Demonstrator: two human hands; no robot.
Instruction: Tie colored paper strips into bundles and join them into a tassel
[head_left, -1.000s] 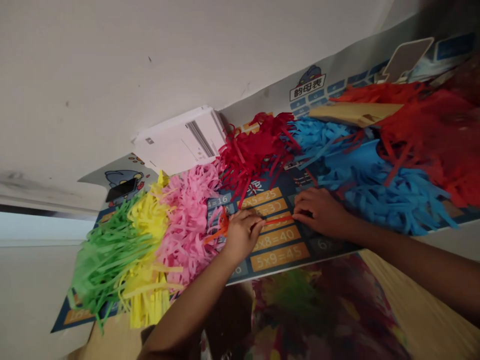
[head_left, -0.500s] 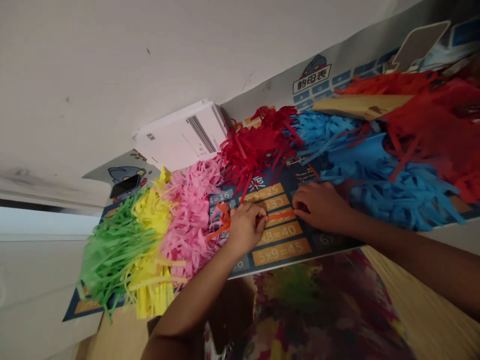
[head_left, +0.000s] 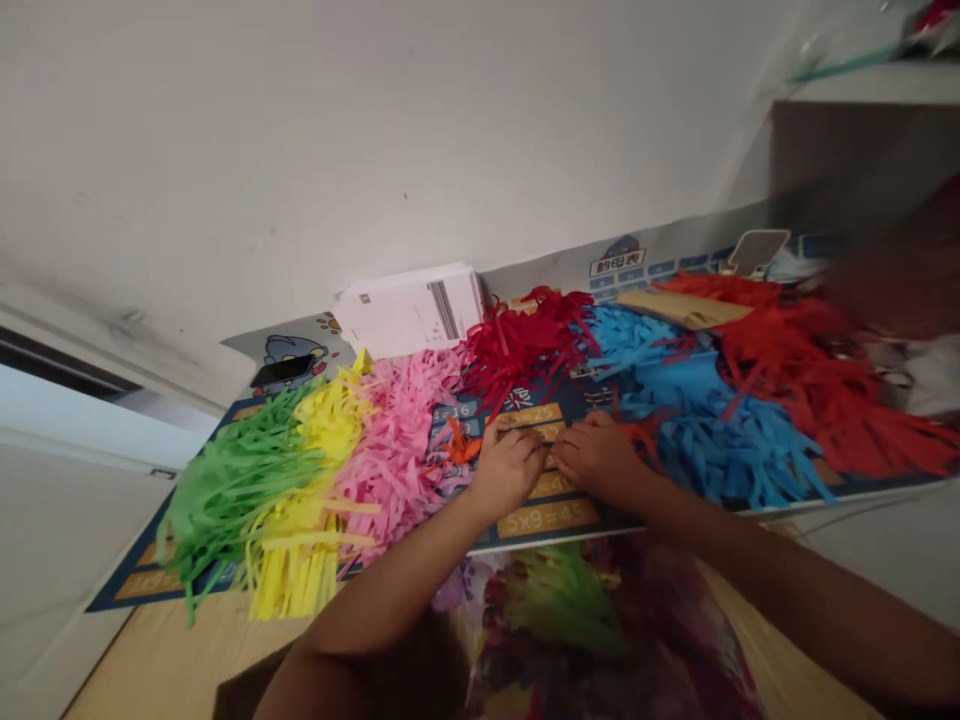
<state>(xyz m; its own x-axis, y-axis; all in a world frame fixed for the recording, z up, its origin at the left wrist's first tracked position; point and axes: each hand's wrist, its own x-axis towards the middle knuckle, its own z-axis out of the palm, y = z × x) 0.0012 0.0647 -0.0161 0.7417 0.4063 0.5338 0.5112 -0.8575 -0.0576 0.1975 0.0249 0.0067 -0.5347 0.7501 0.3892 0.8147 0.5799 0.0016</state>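
My left hand (head_left: 508, 468) and my right hand (head_left: 598, 456) lie close together on a blue multiplication-table mat (head_left: 551, 518). Both have their fingers curled in a pinch. An orange paper strip (head_left: 459, 447) sticks out to the left of my left hand, which grips it. The part between the hands is hidden, so I cannot see whether my right hand grips the same strip. Pink paper strips (head_left: 397, 455) lie just left of my left hand. Blue paper strips (head_left: 697, 420) lie just right of my right hand.
Heaps of cut paper strips cover the mat: green (head_left: 225, 485), yellow (head_left: 315, 500), dark red (head_left: 525, 340) and bright red (head_left: 817, 380). A white box (head_left: 409, 310) stands against the wall behind them. A brown envelope (head_left: 682, 307) lies on the blue heap.
My hands have come together, so the stretch of orange strip seen between them earlier is hidden now. The camera has tilted up and pulled back, showing more wall and a shelf.
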